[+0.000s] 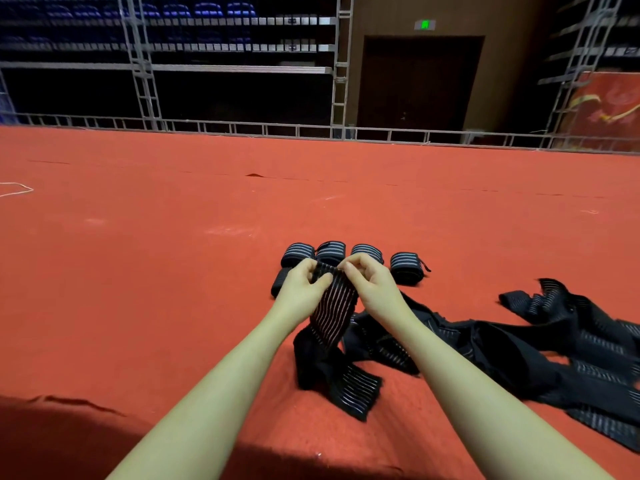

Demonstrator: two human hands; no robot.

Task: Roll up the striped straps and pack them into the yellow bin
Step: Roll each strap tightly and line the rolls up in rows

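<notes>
Lower centre of the frame: a black strap (334, 306) of ribbed, stretchy woven cloth with thin pale stripes, matt. Beside it at lower right, a heap of loose straps (554, 348) in the same dull knit fabric. Just above centre, rolled straps (349, 254), tightly wound cloth, slightly fuzzy. Everything lies on red carpet (173, 271), matt and felt-like, wrinkled in places. Along the top, metal truss railing (242, 128), silvery with a faint sheen.

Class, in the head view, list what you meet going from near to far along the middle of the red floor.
Loose end of the held strap → left hand and right hand gripping its top → row of rolled straps → metal railing.
</notes>
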